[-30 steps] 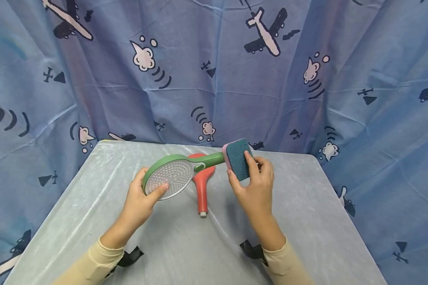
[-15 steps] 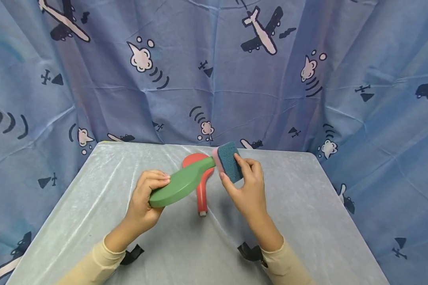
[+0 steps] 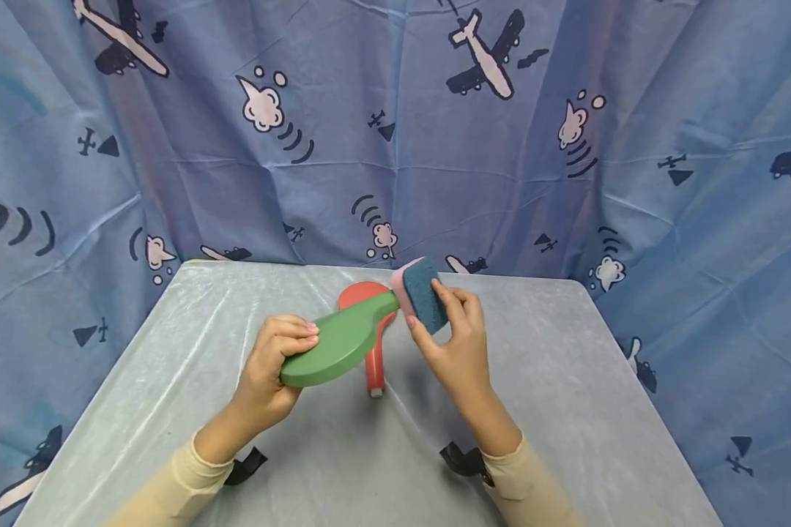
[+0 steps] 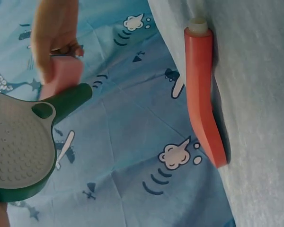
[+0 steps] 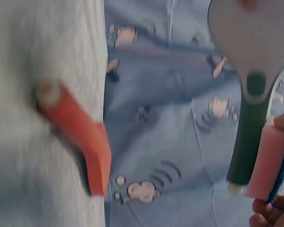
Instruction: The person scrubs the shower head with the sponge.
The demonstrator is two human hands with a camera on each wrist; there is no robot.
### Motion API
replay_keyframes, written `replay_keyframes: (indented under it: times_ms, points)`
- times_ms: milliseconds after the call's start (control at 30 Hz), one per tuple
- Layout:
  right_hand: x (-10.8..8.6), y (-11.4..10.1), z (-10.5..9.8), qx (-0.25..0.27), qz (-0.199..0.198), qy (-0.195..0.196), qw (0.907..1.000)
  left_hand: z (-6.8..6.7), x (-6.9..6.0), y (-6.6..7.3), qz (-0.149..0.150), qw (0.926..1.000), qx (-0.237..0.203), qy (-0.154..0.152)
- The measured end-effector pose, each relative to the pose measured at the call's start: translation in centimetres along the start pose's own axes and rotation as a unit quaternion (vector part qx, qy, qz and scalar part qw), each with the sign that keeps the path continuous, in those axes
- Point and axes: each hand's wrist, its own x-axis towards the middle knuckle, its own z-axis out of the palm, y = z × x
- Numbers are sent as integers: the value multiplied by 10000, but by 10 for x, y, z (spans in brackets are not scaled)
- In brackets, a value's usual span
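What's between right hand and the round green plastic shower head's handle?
A rectangular pink-and-teal sponge, pink side toward the handle; head and right wrist views show it.

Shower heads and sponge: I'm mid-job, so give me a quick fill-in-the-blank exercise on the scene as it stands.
1. The left hand grips the ____ shower head.
2. The right hand holds a two-layer sponge, its ____ layer toward that shower head's handle.
3. The other shower head, lying on the table, is ____.
4. The gripped shower head's spray face shows in both ____ views, not the head view.

Missing words: green; pink; red; wrist.
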Motion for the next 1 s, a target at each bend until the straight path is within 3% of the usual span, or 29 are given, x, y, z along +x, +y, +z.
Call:
replay_keyframes:
  times_ms: [133,333,400,567,700,833,1000]
  points:
    - [2,2,-3,-145,50,166,9997,1,2,2,237,9997,66,-17]
    - [-5,-19,-7,626,-618,-466,9950,1,4,3,220,9997,71,3]
    - [-3,-18,-9,602,-667,-452,9949,1,5,4,196,9998,-6,76]
    - [8,2,-15,-209,-251,83,9994,0,9,6,219,9993,-97,287]
    - [11,11,-19,-373,16,271,9989,-2,11,8,178,9988,-138,424]
    - [5,-1,-13,-247,-503,247,9981,-2,11,8,-107,9982,-190,557]
    - [-3,-12,-3,-169,-1421,310,9892,-3,10,10,-832,9924,-541,728]
